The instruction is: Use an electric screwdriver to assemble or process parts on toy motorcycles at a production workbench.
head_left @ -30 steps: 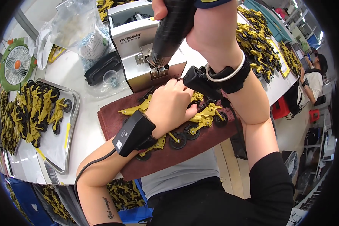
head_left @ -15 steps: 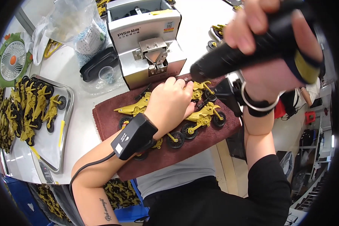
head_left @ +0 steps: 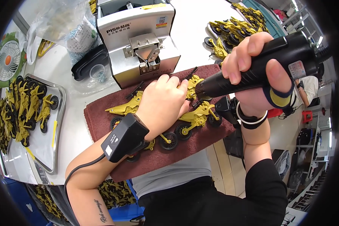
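My left hand [head_left: 162, 103] presses down on a yellow toy motorcycle [head_left: 194, 83] lying on a dark red towel [head_left: 177, 150]. A black device [head_left: 124, 137] is strapped to that wrist. My right hand [head_left: 260, 71] grips a black electric screwdriver [head_left: 252, 69], its tip pointing at the motorcycle just right of my left fingers. Two more yellow toy motorcycles [head_left: 195, 118] with black wheels lie on the towel, one partly hidden under my left hand.
A grey screw-feeder machine [head_left: 137, 37] stands behind the towel. A metal tray [head_left: 52, 147] at the left holds several yellow motorcycles [head_left: 24, 103]. More motorcycles [head_left: 233, 28] are piled at the back right. A plastic bag [head_left: 60, 22] and green fan [head_left: 7, 60] sit at the back left.
My right hand has brought the screwdriver down from the feeder machine, swinging right and then toward the motorcycle under my left hand. My left hand stayed on the towel.
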Available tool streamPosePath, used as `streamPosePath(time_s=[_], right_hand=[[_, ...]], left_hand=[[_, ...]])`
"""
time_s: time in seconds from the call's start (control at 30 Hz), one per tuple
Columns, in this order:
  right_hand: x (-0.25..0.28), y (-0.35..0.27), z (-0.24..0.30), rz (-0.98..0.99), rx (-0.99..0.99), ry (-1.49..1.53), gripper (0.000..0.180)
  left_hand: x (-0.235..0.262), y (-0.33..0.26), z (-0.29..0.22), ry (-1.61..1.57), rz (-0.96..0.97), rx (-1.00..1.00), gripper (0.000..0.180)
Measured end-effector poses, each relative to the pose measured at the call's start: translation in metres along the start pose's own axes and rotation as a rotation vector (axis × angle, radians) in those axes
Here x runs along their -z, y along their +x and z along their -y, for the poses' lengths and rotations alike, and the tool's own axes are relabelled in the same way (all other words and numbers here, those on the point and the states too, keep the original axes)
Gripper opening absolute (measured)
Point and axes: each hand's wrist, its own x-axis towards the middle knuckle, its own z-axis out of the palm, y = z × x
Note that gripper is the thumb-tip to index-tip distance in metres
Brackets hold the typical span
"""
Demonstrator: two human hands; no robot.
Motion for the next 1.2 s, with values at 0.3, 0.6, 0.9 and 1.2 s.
streamPosePath(time_s=[0.3, 0.6, 0.9, 1.2], right_hand=[[-0.005, 0.001, -0.007, 0.006, -0.034, -0.023, 0.037], [-0.006, 0.006, 0.0, 0.1, -0.074, -0.079, 0.039], [0.023, 0.063, 0.05, 0.401, 0.083, 0.198, 0.047], [-0.06, 0.115, -0.029, 0.124, 0.428, 0.181, 0.026]], left_hand=[[0.001, 0.0, 0.0, 0.0, 0.008, 0.011, 0.04], [-0.001, 0.001, 0.001, 0.011, 0.009, 0.04, 0.038], [-0.003, 0.002, 0.002, 0.015, -0.01, 0.021, 0.03], [0.0, 0.003, 0.001, 0.034, 0.02, 0.037, 0.028]])
